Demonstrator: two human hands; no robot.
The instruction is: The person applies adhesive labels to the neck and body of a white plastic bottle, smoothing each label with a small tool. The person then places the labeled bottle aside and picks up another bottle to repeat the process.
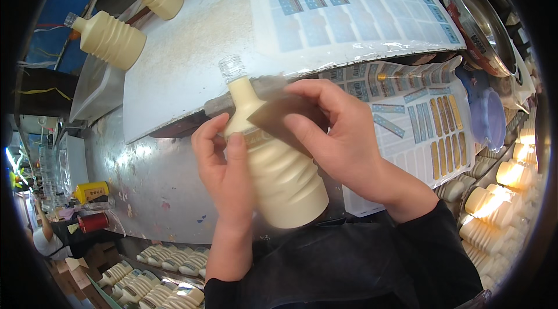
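Note:
A cream-coloured ribbed bottle (pixel 293 195) with a clear threaded neck leans between my hands, its base toward me. My left hand (pixel 224 163) grips it at the left of its shoulder, the thumb lying by a narrow label band (pixel 258 136). In my right hand (pixel 349 134), a thin dark brown flat piece (pixel 288 118) is pinched between thumb and fingers. It lies against the bottle's shoulder, slightly blurred, and covers part of the band; its exact kind is unclear.
Two similar bottles (pixel 113 40) stand at the upper left. Label sheets (pixel 349 12) lie on the white board (pixel 192 47), and more labels (pixel 421 129) at right. A metal pan (pixel 474 15), a purple tub (pixel 487 117) and rows of bottles (pixel 491 204) line the right side.

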